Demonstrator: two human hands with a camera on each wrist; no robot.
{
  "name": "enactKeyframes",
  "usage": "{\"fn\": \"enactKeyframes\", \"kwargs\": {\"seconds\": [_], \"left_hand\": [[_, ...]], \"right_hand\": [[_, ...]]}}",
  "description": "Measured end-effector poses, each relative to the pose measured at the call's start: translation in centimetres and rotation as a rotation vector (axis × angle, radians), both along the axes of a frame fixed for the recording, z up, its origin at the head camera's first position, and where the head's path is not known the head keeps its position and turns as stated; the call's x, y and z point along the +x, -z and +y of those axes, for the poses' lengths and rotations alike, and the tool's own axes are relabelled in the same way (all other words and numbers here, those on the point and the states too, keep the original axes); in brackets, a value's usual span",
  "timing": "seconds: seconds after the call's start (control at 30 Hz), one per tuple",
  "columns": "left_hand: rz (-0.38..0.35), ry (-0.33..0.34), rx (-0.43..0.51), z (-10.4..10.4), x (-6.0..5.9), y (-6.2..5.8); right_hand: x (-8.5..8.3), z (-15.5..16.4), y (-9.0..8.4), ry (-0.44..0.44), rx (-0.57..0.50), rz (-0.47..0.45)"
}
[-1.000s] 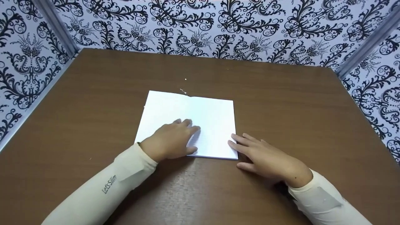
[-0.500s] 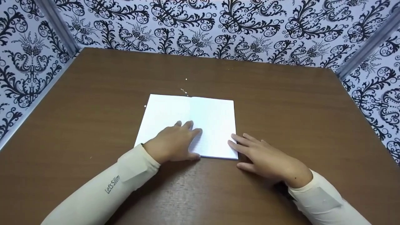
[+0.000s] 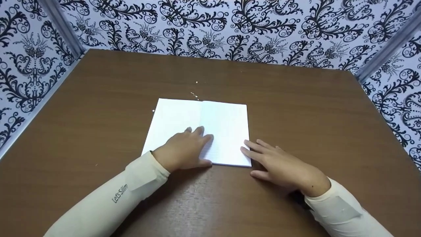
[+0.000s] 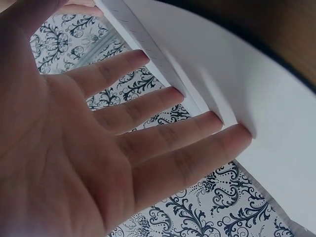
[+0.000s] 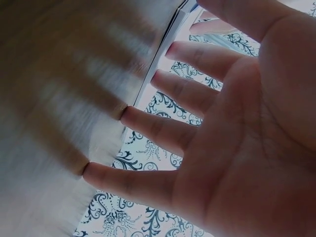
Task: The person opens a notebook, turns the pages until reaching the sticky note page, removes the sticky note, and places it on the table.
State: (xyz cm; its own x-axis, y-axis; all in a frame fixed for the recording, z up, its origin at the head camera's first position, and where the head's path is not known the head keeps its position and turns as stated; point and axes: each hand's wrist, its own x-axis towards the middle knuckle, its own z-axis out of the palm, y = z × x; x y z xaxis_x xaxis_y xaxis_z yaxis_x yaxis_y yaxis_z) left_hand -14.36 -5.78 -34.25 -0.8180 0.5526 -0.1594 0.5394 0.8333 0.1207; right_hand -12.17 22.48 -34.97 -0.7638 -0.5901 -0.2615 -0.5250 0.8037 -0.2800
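An open notebook (image 3: 200, 130) with white pages lies flat at the middle of a brown wooden table (image 3: 296, 108). The person's left hand (image 3: 182, 149) rests palm down on the near part of the pages, fingers straight and flat, gripping nothing. The right hand (image 3: 283, 166) lies flat on the table, fingers spread and straight, its fingertips (image 3: 245, 151) touching the notebook's near right corner. Both arms wear cream sleeves (image 3: 108, 200). Black-and-white patterned walls (image 3: 230, 29) surround the table.
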Motion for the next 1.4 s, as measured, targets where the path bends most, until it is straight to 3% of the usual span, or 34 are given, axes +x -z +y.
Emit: {"fn": "enactKeyframes", "kwargs": {"seconds": [0.63,0.9,1.4], "left_hand": [[-0.017,0.02,0.013,-0.4,-0.3,0.1],[-0.05,0.007,-0.01,-0.4,-0.3,0.1],[-0.032,0.027,0.006,-0.6,-0.3,-0.2]], "right_hand": [[0.0,0.7,-0.7,-0.037,-0.02,0.017],[0.0,0.8,-1.0,-0.024,-0.016,-0.006],[-0.3,0.8,-0.7,0.0,0.009,-0.019]]}}
